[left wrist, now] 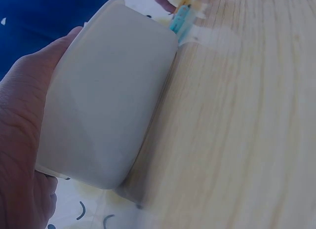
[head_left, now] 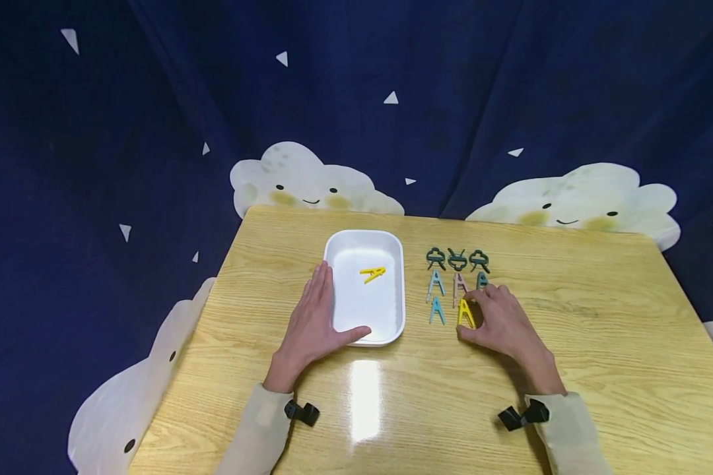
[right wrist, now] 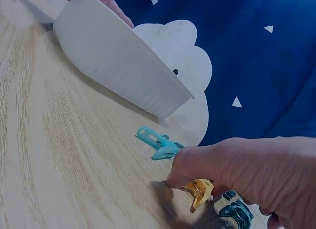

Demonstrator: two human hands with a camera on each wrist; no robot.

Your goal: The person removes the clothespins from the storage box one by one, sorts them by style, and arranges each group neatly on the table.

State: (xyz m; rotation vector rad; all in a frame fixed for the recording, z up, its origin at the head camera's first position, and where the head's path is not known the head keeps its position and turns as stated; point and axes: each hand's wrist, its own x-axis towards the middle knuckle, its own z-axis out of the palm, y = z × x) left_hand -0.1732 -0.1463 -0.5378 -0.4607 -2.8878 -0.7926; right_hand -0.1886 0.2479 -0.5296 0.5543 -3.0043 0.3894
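A white plastic tray (head_left: pixel 395 310) holds one yellow clothespin (head_left: pixel 373 274). My left hand (head_left: pixel 315 316) rests along its left side with straight fingers, the thumb stretched over the near rim. To the right, my right hand (head_left: pixel 502 320) pinches another yellow clothespin (head_left: pixel 465 314) low at the table, thumb at the near end and fingertip at the far end. The thumb hides part of it in the right wrist view. Left of that clothespin lies a blue clothespin (head_left: pixel 436 311); beyond it are a light blue one (head_left: pixel 436 284), a pink one (head_left: pixel 460 285) and a dark green one (head_left: pixel 482 280), partly behind my fingers.
Three dark green clips (head_left: pixel 457 260) form the farthest row. All lie on a wooden table (head_left: pixel 600 316) with a dark blue curtain (head_left: pixel 356 99) behind it, printed with clouds. Light glares off the wood just in front of the tray.
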